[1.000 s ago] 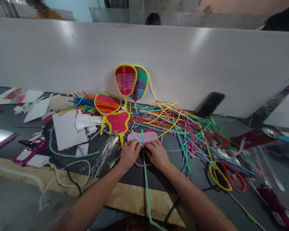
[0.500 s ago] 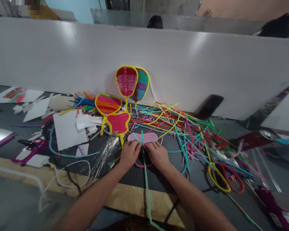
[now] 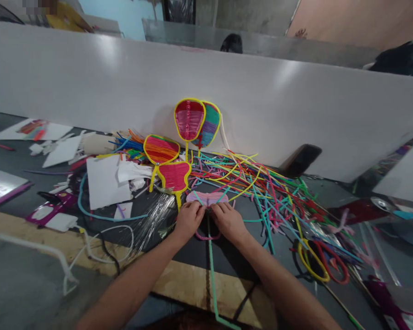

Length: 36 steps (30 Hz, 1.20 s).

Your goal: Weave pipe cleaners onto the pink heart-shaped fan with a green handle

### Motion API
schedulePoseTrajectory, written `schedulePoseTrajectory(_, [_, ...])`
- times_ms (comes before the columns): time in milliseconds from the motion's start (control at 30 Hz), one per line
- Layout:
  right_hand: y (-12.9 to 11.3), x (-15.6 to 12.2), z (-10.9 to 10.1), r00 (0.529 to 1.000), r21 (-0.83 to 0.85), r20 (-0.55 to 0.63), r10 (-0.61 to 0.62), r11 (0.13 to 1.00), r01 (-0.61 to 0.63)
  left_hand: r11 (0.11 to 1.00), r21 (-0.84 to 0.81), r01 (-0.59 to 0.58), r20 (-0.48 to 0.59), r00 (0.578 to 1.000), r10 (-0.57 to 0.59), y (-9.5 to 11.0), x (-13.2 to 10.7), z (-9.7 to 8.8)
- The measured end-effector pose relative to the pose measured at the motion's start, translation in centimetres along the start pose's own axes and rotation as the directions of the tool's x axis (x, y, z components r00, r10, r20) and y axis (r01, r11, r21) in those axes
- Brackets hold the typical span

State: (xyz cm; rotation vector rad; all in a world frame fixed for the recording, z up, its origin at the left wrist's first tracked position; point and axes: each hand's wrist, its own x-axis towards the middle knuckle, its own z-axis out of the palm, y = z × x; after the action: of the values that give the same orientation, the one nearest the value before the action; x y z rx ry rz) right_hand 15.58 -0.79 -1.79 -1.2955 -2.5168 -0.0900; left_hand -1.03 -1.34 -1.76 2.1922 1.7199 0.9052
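Note:
My left hand and my right hand sit side by side on the dark table, fingers curled onto the near edge of a pink woven fan piece. A teal plastic strip runs from between my hands toward me, and short teal ends cross on top of the pink piece. A loop of pink strip lies under my wrists. Just beyond are finished fans with yellow rims: a red one, an orange striped one, and two upright against the white wall.
A tangle of coloured plastic strips spreads to the right, with yellow and red loops. White paper sheets, a clear plastic bundle and a purple tool lie left. A dark phone leans on the wall.
The view has shifted slightly, so everything sits a bit further right and lower. My hands stay pressed on the pink piece, which looks more pinched in at its middle.

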Motion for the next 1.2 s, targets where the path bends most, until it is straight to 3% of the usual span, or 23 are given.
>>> schedulePoseTrajectory(333, [1.2,-1.4,-0.3,0.995,0.145,-0.087,0.039,0.989,-0.026,0.984,-0.099,0.145,0.002,0.989,-0.145,-0.3,0.1,-0.1])
schedulePoseTrajectory(433, [1.2,-1.7,-0.3,0.989,0.199,-0.107,0.105,0.977,-0.082,0.97,-0.15,0.192,-0.002,0.981,-0.195,-0.3,0.2,-0.4])
schedulePoseTrajectory(567, [1.0,-1.8,-0.2,0.953,0.395,-0.125,0.278,0.895,-0.209,0.966,-0.176,0.19,-0.05,0.978,-0.202,-0.4,0.4,-1.0])
schedulePoseTrajectory(700, [0.8,-1.5,-0.1,0.898,0.59,-0.157,0.412,0.768,-0.249,0.986,-0.132,0.099,-0.166,0.979,-0.12,-0.8,0.6,-1.6])
schedulePoseTrajectory(933, [0.8,-1.1,-0.3,0.859,0.76,-0.125,0.497,0.605,-0.239,0.975,-0.181,0.127,-0.179,0.971,-0.159,-1.1,0.6,-1.8])
schedulePoseTrajectory(1100, [0.5,-1.4,-1.2,0.834,0.776,-0.203,0.513,0.604,-0.182,0.942,-0.271,0.197,-0.166,0.955,-0.247,0.0,0.7,-2.3])
schedulePoseTrajectory(1200, [0.8,-1.6,-1.8,0.83,0.797,-0.196,0.521,0.578,-0.175,0.95,-0.269,0.159,-0.203,0.955,-0.218,0.4,0.9,-2.5])
